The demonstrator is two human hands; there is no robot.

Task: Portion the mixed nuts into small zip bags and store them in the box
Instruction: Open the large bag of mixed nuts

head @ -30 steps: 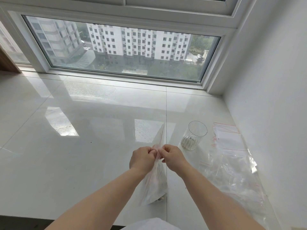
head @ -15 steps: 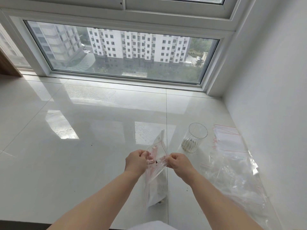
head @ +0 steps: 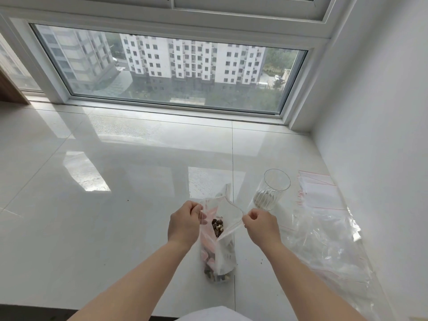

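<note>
Glossy tiled sill [head: 115, 205], window [head: 171, 70], perhaps dusty

A wide white-framed window [head: 171, 72] spans the far side, looking down on pale apartment blocks [head: 192, 61]. Glossy white floor tiles [head: 104, 228] mirror its daylight. A plain white wall [head: 375, 135] rises at right.

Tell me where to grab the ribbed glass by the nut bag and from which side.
Grip the glass around its ribbed lower wall, coming from the right with the right hand. It stands upright with its mouth open, and that side looks free above the flat zip bags. The held-open nut bag crowds its left.
</note>
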